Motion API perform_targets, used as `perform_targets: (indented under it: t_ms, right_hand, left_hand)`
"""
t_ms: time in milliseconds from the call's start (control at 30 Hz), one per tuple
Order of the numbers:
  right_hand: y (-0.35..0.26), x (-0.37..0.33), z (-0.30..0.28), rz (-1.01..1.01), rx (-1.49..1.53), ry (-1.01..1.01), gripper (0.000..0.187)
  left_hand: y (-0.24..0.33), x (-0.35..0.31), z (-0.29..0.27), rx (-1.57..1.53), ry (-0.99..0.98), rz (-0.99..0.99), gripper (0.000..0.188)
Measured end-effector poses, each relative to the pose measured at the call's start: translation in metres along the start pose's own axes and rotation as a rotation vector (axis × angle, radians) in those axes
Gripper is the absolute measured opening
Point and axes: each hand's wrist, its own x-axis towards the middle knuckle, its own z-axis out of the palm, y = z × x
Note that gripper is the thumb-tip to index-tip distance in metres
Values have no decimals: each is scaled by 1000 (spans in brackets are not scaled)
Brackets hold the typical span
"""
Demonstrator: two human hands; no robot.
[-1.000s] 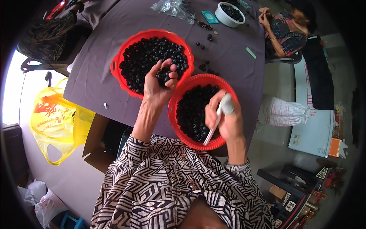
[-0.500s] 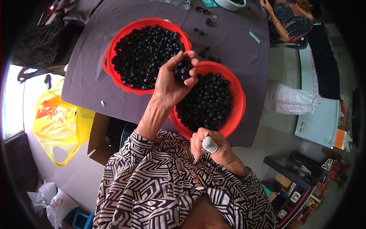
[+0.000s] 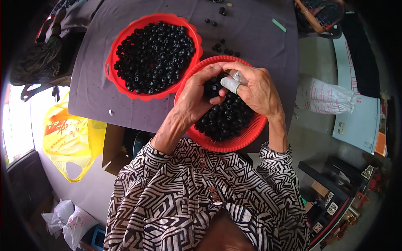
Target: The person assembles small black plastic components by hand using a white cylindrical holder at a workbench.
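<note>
Over the right red basket point(image 3: 228, 146) my two hands meet. My left hand point(image 3: 190, 95) is cupped, palm up, around several small round black pieces point(image 3: 213, 89), each with a pale ring or hollow on its end. My right hand point(image 3: 261, 90) bends over them, its fingertips closed against the left fingertips. A pale cloth finger cover point(image 3: 230, 85) wraps one right finger. What the right fingers pinch is mostly hidden; a bit of something shiny shows beside the cover. Below the hands lie many loose black pieces point(image 3: 226, 121). The left red basket point(image 3: 112, 52), with a scalloped rim, holds more.
A grey cloth covers the table point(image 3: 94, 83), with loose black pieces point(image 3: 224, 49) and a light green strip point(image 3: 279, 25) towards the back. A yellow plastic bag point(image 3: 71, 138) hangs at the left. Another person's arm point(image 3: 310, 16) shows at the far right.
My right hand has risen from near my chest to meet my left hand. The left hand, still holding black pieces, has moved slightly down over the right basket. The view has shifted a little.
</note>
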Motion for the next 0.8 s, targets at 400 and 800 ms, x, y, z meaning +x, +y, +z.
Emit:
perform_targets:
  t_ms: [400,800]
  right_hand:
    - [1,0,-4,-47,-62,-46,20]
    - [-5,2,-3,-83,-128,-89,18]
  left_hand:
    - [-8,4,-12,50,24,-44,22]
    - [-7,-5,-17,64,-27,-60,20]
